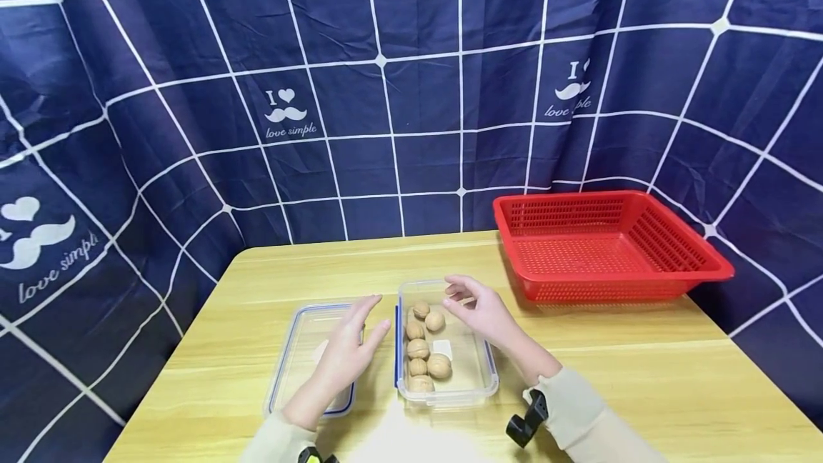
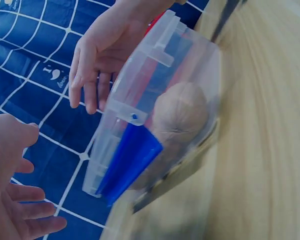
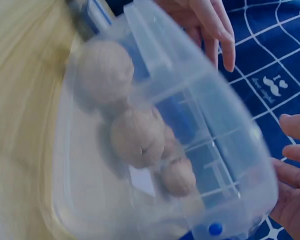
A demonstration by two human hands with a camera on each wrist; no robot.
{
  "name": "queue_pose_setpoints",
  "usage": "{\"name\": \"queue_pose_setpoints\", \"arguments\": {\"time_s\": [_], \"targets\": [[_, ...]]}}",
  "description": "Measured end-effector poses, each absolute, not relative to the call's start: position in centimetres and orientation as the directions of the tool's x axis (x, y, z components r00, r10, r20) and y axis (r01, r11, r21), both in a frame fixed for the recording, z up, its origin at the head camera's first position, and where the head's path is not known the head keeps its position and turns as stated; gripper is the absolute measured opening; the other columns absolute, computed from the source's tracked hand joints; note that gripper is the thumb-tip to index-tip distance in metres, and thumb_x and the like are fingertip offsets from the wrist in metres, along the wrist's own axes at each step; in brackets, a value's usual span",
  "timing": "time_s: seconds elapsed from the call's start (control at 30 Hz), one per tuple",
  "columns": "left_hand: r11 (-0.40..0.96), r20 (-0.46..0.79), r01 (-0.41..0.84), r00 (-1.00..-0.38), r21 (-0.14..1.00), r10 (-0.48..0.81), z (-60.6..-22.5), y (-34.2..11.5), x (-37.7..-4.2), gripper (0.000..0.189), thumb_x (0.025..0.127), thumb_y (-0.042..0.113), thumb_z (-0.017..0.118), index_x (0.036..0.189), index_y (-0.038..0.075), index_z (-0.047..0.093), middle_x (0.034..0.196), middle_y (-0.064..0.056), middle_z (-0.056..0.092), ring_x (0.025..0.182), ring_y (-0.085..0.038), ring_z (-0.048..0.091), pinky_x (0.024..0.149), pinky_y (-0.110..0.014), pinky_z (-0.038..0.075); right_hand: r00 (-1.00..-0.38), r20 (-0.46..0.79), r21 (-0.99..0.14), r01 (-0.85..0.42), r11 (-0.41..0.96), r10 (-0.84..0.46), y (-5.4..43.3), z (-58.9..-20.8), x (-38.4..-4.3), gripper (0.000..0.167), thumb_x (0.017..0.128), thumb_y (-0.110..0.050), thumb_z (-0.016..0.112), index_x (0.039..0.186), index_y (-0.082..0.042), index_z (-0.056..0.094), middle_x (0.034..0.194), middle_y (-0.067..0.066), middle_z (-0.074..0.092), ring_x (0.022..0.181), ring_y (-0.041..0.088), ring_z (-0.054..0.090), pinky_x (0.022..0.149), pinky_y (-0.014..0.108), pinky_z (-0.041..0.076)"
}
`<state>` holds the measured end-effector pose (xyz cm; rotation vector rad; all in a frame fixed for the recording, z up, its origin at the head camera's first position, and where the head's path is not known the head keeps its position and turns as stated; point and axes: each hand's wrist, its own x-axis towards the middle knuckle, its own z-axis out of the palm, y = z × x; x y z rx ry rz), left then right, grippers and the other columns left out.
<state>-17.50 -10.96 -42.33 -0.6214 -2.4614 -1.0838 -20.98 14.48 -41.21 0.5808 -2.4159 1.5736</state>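
A clear plastic food box (image 1: pixel 472 377) stands on the table with several walnuts (image 1: pixel 439 366) gathered along its left side. Its blue clip flap (image 2: pixel 132 165) hangs down on that side. My left hand (image 1: pixel 347 345) is held above the clear lid (image 1: pixel 278 384), which has a blue seal and lies left of the box. Its fingers are spread, holding nothing. My right hand (image 1: pixel 479 309) hovers over the box's far right part, fingers loosely bent and apart, with nothing in them in the right wrist view. A small white piece (image 1: pixel 442 349) lies by the walnuts.
At the back right stands a red slotted plastic basket (image 1: pixel 617 284). The wooden table (image 1: pixel 611 370) reaches to a dark blue checked curtain (image 1: pixel 424 98) behind and at both sides.
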Motion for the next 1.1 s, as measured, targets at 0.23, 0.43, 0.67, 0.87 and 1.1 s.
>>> {"name": "queue_pose_setpoints", "arguments": {"time_s": [0.23,0.43,0.67,0.87,1.1], "targets": [[0.477,0.439,0.489,-0.871,0.730,0.222,-43.6,-10.3,-18.0,0.044,0.091,0.032,0.059,0.128,0.009,0.053,0.124,-0.011,0.053,0.110,-0.031,0.052,0.081,-0.039,0.052,-0.869,0.390,-0.753,-0.491,0.438,-0.305,14.8,-42.1,-22.2,0.037,0.081,-0.005,0.068,0.117,0.001,0.059,0.100,0.014,0.064,0.086,0.024,0.060,0.072,0.033,0.052],[0.373,0.349,0.402,-0.915,0.837,0.201,-44.7,-10.0,-18.6,0.045,0.088,0.030,0.064,0.127,0.009,0.054,0.127,-0.012,0.052,0.112,-0.033,0.052,0.080,-0.031,0.052,-0.842,0.379,-0.719,-0.529,0.450,-0.384,15.0,-42.4,-23.1,0.035,0.081,-0.003,0.068,0.114,0.003,0.059,0.099,0.018,0.062,0.085,0.026,0.060,0.072,0.039,0.052],[0.341,0.263,0.318,-0.944,0.884,0.199,-45.0,-9.4,-18.5,0.046,0.088,0.022,0.065,0.128,0.004,0.052,0.130,-0.016,0.050,0.112,-0.037,0.051,0.085,-0.045,0.049,-0.803,0.343,-0.648,-0.578,0.496,-0.488,14.8,-42.4,-23.8,0.034,0.081,-0.004,0.068,0.113,0.004,0.059,0.099,0.016,0.060,0.085,0.027,0.058,0.071,0.039,0.052],[0.281,0.254,0.312,-0.940,0.907,0.226,-43.3,-8.7,-17.4,0.042,0.089,0.012,0.063,0.126,-0.003,0.051,0.128,-0.023,0.049,0.112,-0.045,0.048,0.088,-0.050,0.046,-0.793,0.307,-0.566,-0.596,0.569,-0.526,14.6,-42.4,-24.2,0.035,0.080,-0.007,0.070,0.112,0.001,0.061,0.102,0.011,0.061,0.084,0.023,0.057,0.070,0.030,0.051],[0.214,0.245,0.299,-0.938,0.930,0.244,-43.4,-8.3,-17.2,0.042,0.089,0.011,0.063,0.126,-0.004,0.051,0.128,-0.026,0.048,0.113,-0.045,0.047,0.092,-0.052,0.042,-0.811,0.220,-0.483,-0.573,0.662,-0.541,14.2,-42.4,-24.4,0.035,0.080,-0.012,0.070,0.112,-0.002,0.062,0.103,0.008,0.060,0.085,0.022,0.057,0.071,0.033,0.048]]}}
